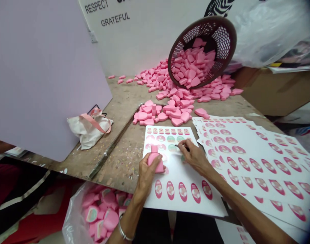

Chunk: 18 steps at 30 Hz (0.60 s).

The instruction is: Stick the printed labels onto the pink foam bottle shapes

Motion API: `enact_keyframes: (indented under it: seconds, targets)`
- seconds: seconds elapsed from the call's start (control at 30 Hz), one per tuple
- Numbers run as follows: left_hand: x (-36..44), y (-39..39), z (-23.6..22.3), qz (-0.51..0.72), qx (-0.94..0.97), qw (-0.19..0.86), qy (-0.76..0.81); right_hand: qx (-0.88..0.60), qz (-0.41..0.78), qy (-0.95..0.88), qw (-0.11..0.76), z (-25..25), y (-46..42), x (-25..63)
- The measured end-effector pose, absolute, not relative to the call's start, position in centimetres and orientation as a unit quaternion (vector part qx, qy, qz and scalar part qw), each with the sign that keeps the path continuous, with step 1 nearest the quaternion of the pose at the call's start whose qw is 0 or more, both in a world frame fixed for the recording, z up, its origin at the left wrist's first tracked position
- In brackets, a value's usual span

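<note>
My left hand (146,174) is closed around a pink foam bottle-shaped piece (155,162), held upright over a white sticker sheet (180,183). My right hand (193,156) rests on the same sheet with its fingers pinched on a thin dark tool (181,146), its tip at a round sticker. The sheet carries rows of round and oval pink stickers, with part of its middle bare.
A heap of pink foam pieces (170,112) spills from a tipped brown mesh basket (222,37) at the back. More sticker sheets (259,152) fan out to the right. A plastic bag of stickered pink pieces (101,213) hangs below the table edge. A white cloth bag (89,127) lies left.
</note>
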<state>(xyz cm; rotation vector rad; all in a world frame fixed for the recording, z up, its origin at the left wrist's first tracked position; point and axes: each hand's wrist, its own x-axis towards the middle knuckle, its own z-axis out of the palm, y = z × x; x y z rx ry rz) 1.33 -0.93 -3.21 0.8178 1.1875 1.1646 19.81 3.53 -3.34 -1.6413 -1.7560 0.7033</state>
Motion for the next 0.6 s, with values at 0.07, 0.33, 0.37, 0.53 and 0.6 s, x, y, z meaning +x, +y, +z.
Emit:
enact_keyframes:
  seconds: [0.07, 0.33, 0.37, 0.53, 0.6]
  targets:
    - [1.4, 0.0, -3.2, 0.495, 0.354, 0.572, 0.55, -0.618, 0.155, -0.717, 0.283, -4.3, 5.0, 19.4]
    - [1.9, 2.8, -2.9, 0.481, 0.4, 0.575, 0.528, -0.623, 0.03, -0.738, 0.258, -5.8, 7.7, 19.0]
    - [2.1, 3.1, -2.8, 0.474, 0.407, 0.579, 0.524, -0.63, 0.023, -0.732, 0.258, -5.8, 8.0, 19.4]
    - [3.4, 5.6, -2.5, 0.431, 0.441, 0.609, 0.499, -0.642, -0.01, -0.724, 0.251, -5.6, 9.0, 20.9]
    - [4.1, 6.6, -2.8, 0.43, 0.45, 0.611, 0.489, -0.641, -0.016, -0.726, 0.248, -5.6, 9.2, 21.0]
